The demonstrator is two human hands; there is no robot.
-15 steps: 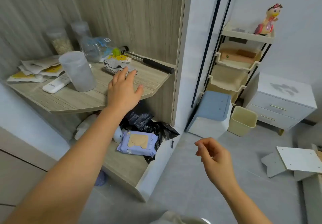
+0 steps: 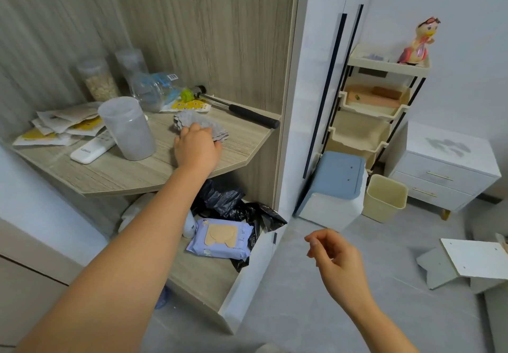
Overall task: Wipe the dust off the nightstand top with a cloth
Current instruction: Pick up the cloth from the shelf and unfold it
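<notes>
A crumpled grey cloth (image 2: pixel 192 121) lies on the wooden corner shelf (image 2: pixel 115 171). My left hand (image 2: pixel 196 146) reaches across that shelf and its fingers curl over the cloth's near edge, gripping it. My right hand (image 2: pixel 334 253) hovers over the floor with fingers loosely curled and nothing in them. The white nightstand (image 2: pixel 442 171) stands at the far right against the wall, with a grey dusty smear (image 2: pixel 446 146) on its top.
On the shelf stand a translucent cup (image 2: pixel 127 130), a remote (image 2: pixel 92 149), papers, jars, a plastic bottle and a black-handled tool (image 2: pixel 247 114). Below lie a wipes pack (image 2: pixel 220 238) and black bags. A tiered rack (image 2: pixel 376 105), blue stool (image 2: pixel 334 187) and beige bin (image 2: pixel 384 201) stand before the nightstand.
My left hand has moved forward onto the grey cloth and closed its fingers over it. My right hand has stayed in about the same place.
</notes>
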